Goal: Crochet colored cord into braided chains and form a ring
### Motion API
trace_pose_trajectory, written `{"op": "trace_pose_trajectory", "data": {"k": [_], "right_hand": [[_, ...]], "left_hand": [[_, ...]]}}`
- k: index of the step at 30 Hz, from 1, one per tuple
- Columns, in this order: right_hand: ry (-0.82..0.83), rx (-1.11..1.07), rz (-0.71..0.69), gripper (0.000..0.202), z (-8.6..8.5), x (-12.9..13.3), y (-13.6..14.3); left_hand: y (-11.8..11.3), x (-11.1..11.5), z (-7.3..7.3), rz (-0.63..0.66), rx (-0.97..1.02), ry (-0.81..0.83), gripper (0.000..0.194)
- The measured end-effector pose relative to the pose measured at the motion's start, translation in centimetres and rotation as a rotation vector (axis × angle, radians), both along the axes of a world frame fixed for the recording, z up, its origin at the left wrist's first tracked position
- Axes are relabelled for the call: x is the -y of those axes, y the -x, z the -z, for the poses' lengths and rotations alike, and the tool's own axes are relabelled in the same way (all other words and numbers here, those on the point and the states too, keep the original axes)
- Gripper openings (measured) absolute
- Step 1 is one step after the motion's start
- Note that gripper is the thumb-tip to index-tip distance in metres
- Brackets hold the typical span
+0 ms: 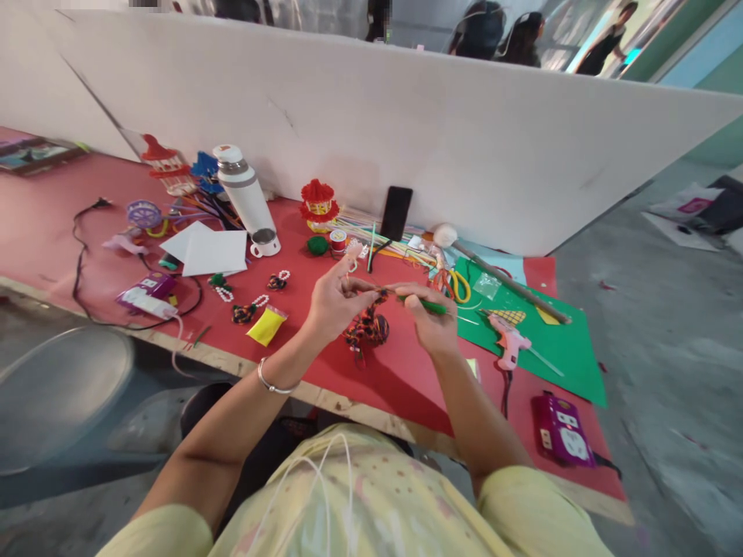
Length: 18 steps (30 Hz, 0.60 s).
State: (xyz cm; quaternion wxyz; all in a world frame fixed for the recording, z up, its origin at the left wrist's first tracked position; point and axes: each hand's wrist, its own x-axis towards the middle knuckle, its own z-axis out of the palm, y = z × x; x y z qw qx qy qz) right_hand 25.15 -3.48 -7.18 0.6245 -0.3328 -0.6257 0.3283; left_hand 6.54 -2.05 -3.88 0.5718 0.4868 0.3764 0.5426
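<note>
At a red worktop [415,391], my left grip [332,303] pinches the upper end of a multicoloured yarn piece [365,334] between thumb and fingers, while my right grip [436,323] closes around a green-handled hook [428,305], its tip meeting the yarn between my hands. The yarn piece sits just below them, in front of my body; whether its lower part rests on the worktop, I cannot tell. The likeliest mishap, I judge, is a dropped loop: a slack pinch on the left or a hasty twist on the right could let the yarn slide off the hook. The bunched strands below could also snag and pull the work tight. Beyond my right forearm, a pink glue gun [509,344] lies on a green sheet [572,360]; an elbow swung outward could catch its black cord [506,393].
</note>
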Motion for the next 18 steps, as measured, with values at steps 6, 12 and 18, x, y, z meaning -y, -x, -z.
{"op": "trace_pose_trajectory", "data": {"k": [6, 12, 18], "right_hand": [[-0.376, 0.368, 0.41, 0.026, 0.7, 0.7, 1.4], [-0.215, -0.077, 0.265, 0.022, 1.2, -0.4, 2.6], [0.107, -0.385, -0.06, 0.027, 0.6, -1.2, 1.7]], "left_hand": [[-1.3, 0.9, 0.0, -0.035, 0.055, -0.03, 0.089], [-0.4, 0.4, -1.2, 0.168, 0.309, 0.259, 0.088], [0.4, 0.3, -1.7, 0.15, 0.294, 0.225, 0.074]]}}
